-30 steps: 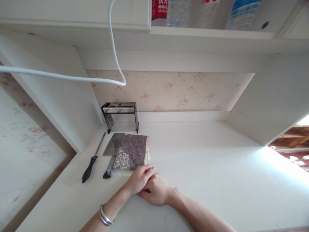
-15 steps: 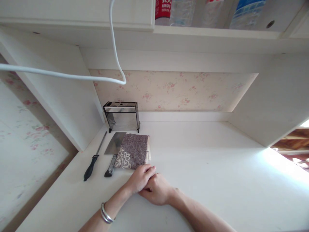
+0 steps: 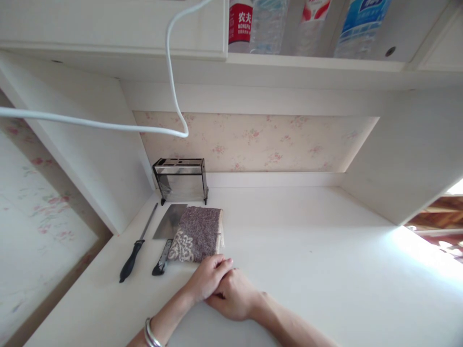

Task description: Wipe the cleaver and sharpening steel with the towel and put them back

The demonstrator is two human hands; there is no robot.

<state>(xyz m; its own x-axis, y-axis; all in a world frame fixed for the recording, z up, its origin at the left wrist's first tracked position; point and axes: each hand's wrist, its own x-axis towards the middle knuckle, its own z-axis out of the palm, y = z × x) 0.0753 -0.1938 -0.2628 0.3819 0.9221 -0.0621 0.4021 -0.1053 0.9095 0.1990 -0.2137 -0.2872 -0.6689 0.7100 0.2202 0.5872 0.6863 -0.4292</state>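
Now our left hand (image 3: 205, 278) is folded over our right hand (image 3: 238, 295), and we see no tool in either; how far the right fingers curl is hidden. The folded towel (image 3: 202, 229) lies just past our left hand, the nearer one, though we can't quite tell if they touch. The cleaver (image 3: 166, 225) is left of the towel, which covers part of it, and its long line runs back to its handle, on our side. Farther left of the towel, the sharpening steel (image 3: 132, 259) points much the same way.
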